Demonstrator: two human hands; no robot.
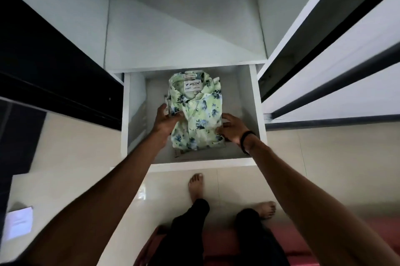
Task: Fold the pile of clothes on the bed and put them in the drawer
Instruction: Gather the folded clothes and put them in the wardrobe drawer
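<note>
A folded pale-green cotton shirt with a blue floral print (195,112) lies inside the open white wooden drawer (258,114), collar and brand label toward the back, roughly centred with bare drawer floor on both sides. The left hand (165,119) grips the shirt's left edge, fingers curled over the cloth near the button placket; the right hand (232,128), with a black band on its wrist (246,141), holds the lower right edge, fingertips tucked at the fold. Whether the shirt already rests fully on the drawer bottom or is partly held up cannot be told. The placing looks almost done, with letting go as the remaining step. The likely trouble is in the release: if the fingers drag out from under the folds, the tucked sleeves could pull loose and the neat stack could open or skew. A corner of fabric at the lower right already looks slightly rumpled and might catch. The person's bare feet (195,187) stand on the cream tiled floor (86,157) just before the drawer front.
</note>
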